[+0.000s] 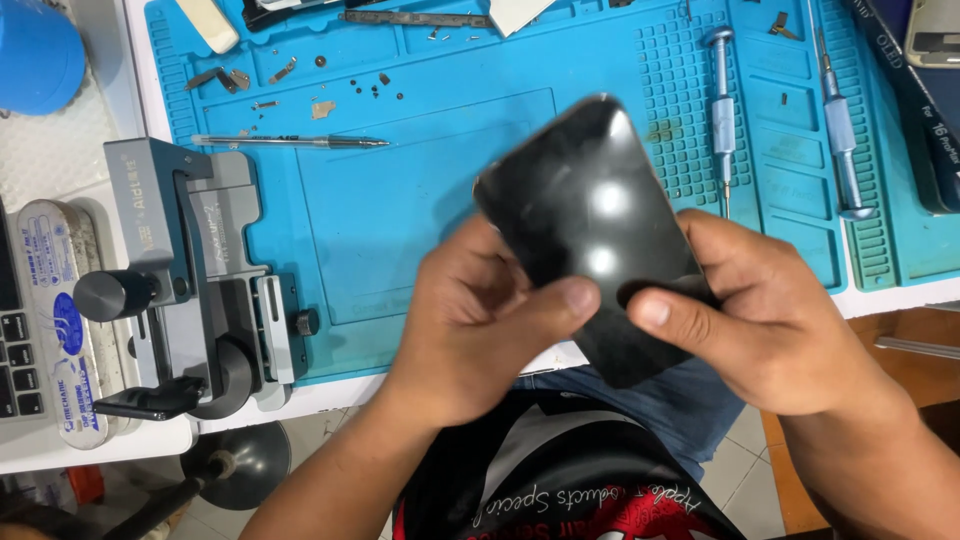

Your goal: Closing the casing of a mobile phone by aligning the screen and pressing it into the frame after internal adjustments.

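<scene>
A black smartphone [585,215] with a glossy dark face is held up over the blue work mat [420,230], tilted with its top end away from me. My left hand [480,320] grips its lower left side, thumb pressed on the glass. From the right, my right hand [770,320] holds the lower edge, its thumb lying across the bottom of the face. Both hands hover near the table's front edge, above my lap.
A grey metal clamp fixture [195,280] stands at the mat's left. Tweezers [290,141], small screws and metal parts [375,85] lie at the back. Two screwdrivers [722,110] [840,120] rest on the right. A blue round container [40,55] sits far left.
</scene>
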